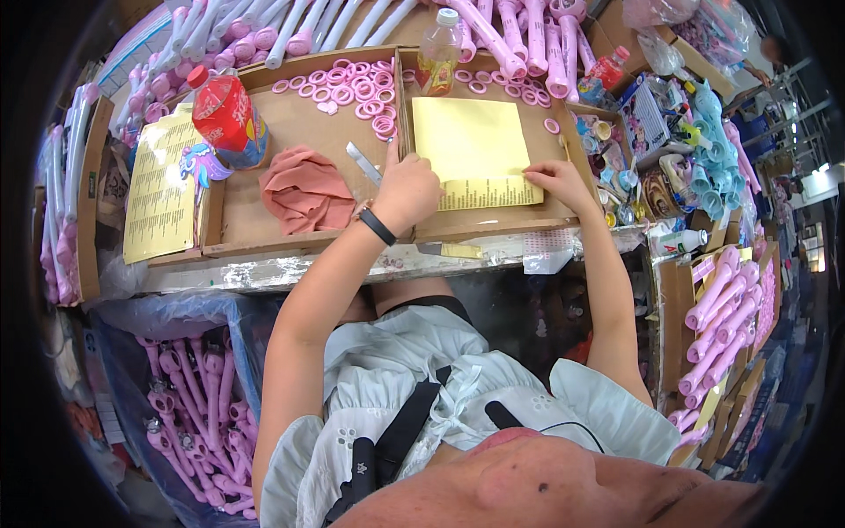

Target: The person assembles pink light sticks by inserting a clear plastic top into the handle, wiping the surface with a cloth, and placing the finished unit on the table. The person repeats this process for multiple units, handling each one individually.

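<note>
Left hand (pixel 407 189): rests curled on the divider between two shallow cardboard trays, at the yellow sheet's (pixel 471 145) 9 o'clock edge; fingers folded in, and whether they grip anything cannot be told.
Right hand (pixel 554 180): lies on the sheet's 4 o'clock corner, fingers bent and fingertips (pixel 531 173) pressed on the paper's lower strip; nothing visibly lifted.
Yellow sheet: flat in the right cardboard tray (pixel 493 224), its lower edge printed with small dark rows.
Wristband (pixel 378 226): dark band on the left wrist.
Left tray (pixel 264 233): holds a crumpled salmon cloth (pixel 305 189) at the left hand's 9 o'clock, and a metal blade (pixel 363 164) just beside that hand at its 11 o'clock.
Pink rings (pixel 352 88): heaped along the far side of both trays, at 12 o'clock from the hands.
Bottles: a red-labelled bottle (pixel 229 119) at the left tray's 10 o'clock corner; a clear bottle (pixel 438 55) upright on the divider's far end.
Pink tubes (pixel 528 35): stacked beyond the trays at 12 o'clock, with more at 3 o'clock.
Table (pixel 264 273): foil-wrapped front edge below the trays.
</note>
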`<state>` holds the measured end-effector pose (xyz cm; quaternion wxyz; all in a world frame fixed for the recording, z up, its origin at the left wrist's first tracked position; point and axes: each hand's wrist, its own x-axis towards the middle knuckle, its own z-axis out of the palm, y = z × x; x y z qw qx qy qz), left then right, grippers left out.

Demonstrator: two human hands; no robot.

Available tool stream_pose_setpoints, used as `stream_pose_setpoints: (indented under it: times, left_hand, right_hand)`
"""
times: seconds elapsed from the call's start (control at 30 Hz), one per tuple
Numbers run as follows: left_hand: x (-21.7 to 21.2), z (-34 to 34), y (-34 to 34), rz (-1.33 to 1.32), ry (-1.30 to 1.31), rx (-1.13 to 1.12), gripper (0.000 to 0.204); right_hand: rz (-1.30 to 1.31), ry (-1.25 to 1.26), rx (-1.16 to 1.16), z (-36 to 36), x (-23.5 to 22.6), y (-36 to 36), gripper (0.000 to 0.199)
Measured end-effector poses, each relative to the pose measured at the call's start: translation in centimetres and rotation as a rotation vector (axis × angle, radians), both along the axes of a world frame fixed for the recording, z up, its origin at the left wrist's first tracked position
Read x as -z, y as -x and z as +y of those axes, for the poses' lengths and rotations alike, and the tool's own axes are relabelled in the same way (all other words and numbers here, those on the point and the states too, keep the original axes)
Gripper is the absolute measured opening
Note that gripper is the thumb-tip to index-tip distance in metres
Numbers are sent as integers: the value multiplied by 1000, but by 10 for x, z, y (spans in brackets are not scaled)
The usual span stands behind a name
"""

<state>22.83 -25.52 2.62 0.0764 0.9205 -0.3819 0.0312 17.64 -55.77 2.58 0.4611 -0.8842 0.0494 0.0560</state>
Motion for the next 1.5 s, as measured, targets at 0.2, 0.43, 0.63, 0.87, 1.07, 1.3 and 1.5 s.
stream_pose_setpoints:
  times: [0.2, 0.43, 0.63, 0.87, 1.07, 1.3, 1.5]
  left_hand:
    - [17, -36, 1, -209, 115, 306, 39]
    - [31, -39, 9, -99, 106, 251, 35]
    - [38, -39, 4, -36, 113, 265, 35]
    - [33, -37, 4, 61, 75, 238, 36]
    - [26, -37, 5, 179, 57, 243, 36]
    - [32, -38, 7, 85, 168, 150, 33]
    - [32, -38, 3, 62, 315, 163, 25]
  right_hand:
    - [-63, 232, -17, 9, 8, -29, 22]
    - [-530, 831, -272, 26, -5, -47, 14]
    - [-820, 186, 117, 101, -12, -171, 68]
    - [-702, 58, 309, 135, -17, -213, 84]
    - [-846, -309, 225, 78, -62, -110, 68]
    - [-825, -82, 352, 46, -77, -24, 71]
    - [-989, 111, 570, 48, -92, 23, 71]
